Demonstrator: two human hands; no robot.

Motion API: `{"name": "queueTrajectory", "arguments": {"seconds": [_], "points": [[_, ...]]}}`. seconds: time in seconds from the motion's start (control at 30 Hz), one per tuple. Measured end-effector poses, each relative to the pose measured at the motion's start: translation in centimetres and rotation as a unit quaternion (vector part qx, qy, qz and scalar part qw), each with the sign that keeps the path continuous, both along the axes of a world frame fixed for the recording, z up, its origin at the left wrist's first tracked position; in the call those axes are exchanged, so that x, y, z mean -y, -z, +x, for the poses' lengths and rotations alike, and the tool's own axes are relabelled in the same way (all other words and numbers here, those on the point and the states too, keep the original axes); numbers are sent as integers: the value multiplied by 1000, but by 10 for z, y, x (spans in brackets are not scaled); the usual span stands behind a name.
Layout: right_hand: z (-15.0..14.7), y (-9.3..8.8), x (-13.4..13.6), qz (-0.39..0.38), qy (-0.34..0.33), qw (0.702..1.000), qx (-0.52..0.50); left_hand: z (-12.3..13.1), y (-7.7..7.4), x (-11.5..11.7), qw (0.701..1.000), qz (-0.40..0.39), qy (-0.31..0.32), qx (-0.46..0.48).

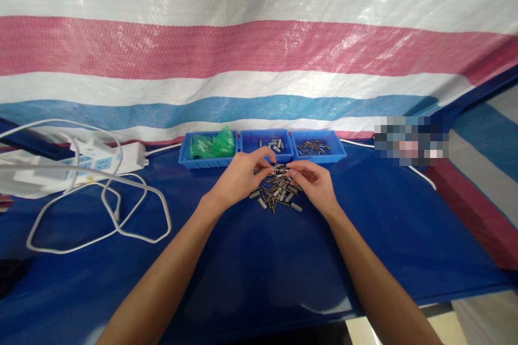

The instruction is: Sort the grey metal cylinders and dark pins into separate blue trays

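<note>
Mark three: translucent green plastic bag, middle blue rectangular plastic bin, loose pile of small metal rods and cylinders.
Translucent green plastic bag (pixel 218 144): head view, middle of the crumpled film.
Middle blue rectangular plastic bin (pixel 250 143): head view, bare inside, left end.
Loose pile of small metal rods and cylinders (pixel 278 192): head view, mid-pile.

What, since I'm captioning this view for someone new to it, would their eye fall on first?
Probably the big striped sheet of white, red and blue filling the top of the view. Next come the left hand and right hand, close together at a heap of small metal pieces on the blue table. Behind them, a bright green bag stands out in the leftmost blue tray.
</note>
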State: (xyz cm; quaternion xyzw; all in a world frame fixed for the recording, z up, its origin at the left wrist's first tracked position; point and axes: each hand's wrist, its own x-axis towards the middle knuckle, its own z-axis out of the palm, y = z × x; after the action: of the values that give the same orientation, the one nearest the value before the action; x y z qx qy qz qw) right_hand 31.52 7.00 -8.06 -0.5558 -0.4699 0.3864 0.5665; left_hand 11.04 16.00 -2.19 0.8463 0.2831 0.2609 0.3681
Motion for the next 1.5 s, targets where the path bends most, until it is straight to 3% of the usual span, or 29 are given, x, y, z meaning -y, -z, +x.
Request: {"name": "queueTrajectory", "arguments": {"seconds": [0.17, 0.37, 0.73, 0.9, 1.03, 1.23, 1.5], "points": [[-1, 0, 1, 4, -22, 1000, 12, 1, -2, 3, 999, -4, 40, -6], [-3, 0, 1, 2, -64, 998, -10, 3, 0, 5, 999, -19, 40, 0], [-2, -4, 2, -13, -82, 996, -31, 4, 10, 4, 998, 12, 52, -15], [-2, -5, 0, -18, -38, 998, -39, 1, 10, 4, 988, 93, 19, -122], [3, -4, -2, 10, 53, 998, -13, 0, 9, 8, 941, 187, -10, -280], [11, -3, -4, 79, 198, 976, 30, 3, 11, 11, 929, 205, -9, -307], [10, -2, -3, 67, 153, 985, 40, 6, 14, 10, 933, 211, -11, -292]]}}
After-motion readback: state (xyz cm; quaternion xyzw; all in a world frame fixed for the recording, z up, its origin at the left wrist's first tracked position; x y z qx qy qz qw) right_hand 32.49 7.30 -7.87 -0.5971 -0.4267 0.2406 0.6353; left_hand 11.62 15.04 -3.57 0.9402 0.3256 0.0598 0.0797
